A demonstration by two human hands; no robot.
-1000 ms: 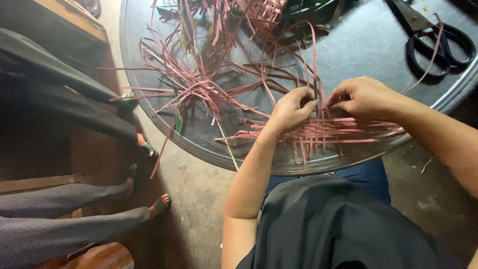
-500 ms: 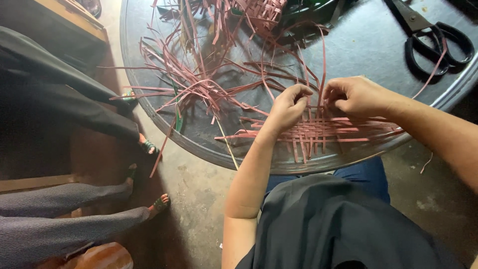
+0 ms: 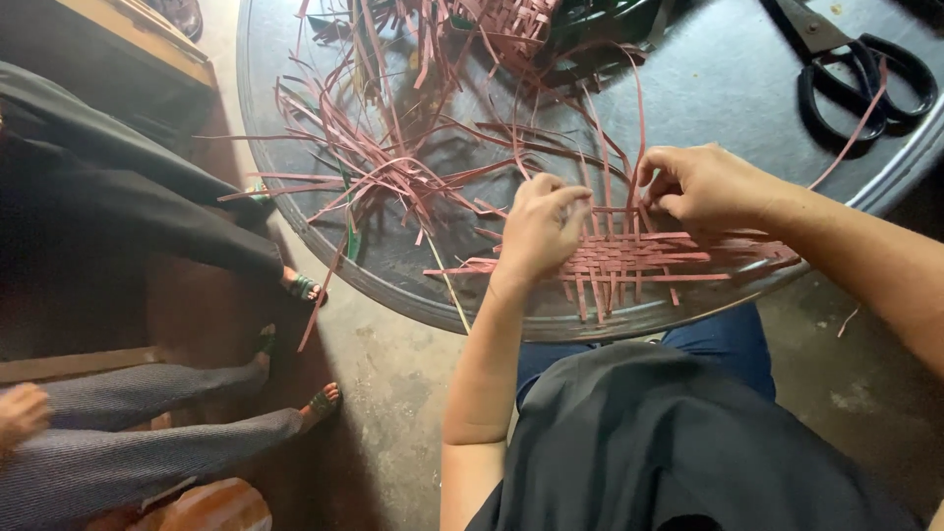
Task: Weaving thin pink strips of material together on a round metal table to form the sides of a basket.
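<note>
One woven mat (image 3: 629, 261) of reddish-pink strips, part-finished, lies at the near edge of our round dark table (image 3: 728, 88). Our left hand (image 3: 539, 228) presses curled fingers onto its left side; our right hand (image 3: 703, 185) pinches an upright strip (image 3: 641, 118) just above it. Loose strips (image 3: 383, 167) lie tangled beyond our left hand. One pair of black scissors (image 3: 855, 69) rests far beyond our right.
</note>
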